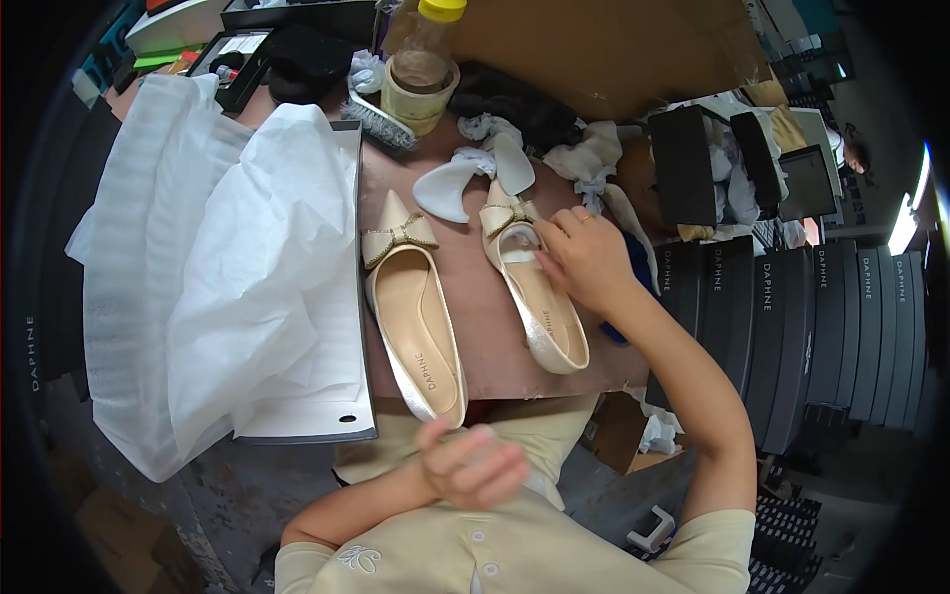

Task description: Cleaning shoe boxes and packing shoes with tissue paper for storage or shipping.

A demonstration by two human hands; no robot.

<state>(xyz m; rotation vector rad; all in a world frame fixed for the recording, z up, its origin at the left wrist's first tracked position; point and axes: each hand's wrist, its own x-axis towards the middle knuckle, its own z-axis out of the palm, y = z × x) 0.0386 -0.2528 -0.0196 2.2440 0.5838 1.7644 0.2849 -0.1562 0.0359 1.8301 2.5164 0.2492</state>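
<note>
A brown counter (475,327) carries two cream bow-toed pumps side by side, with an open shoe box (346,247) at the left holding crumpled white tissue paper (257,257) and a capped clear bottle (424,49) standing inside a roll of tape at the back. The right hand (586,259) rests on the right shoe (539,297), its fingers curled together onto a scrap of white paper at the shoe's opening. The left hand (473,463) hovers near the body, fingers loosely curled on nothing I can make out, just below the heel of the left shoe (416,317).
</note>
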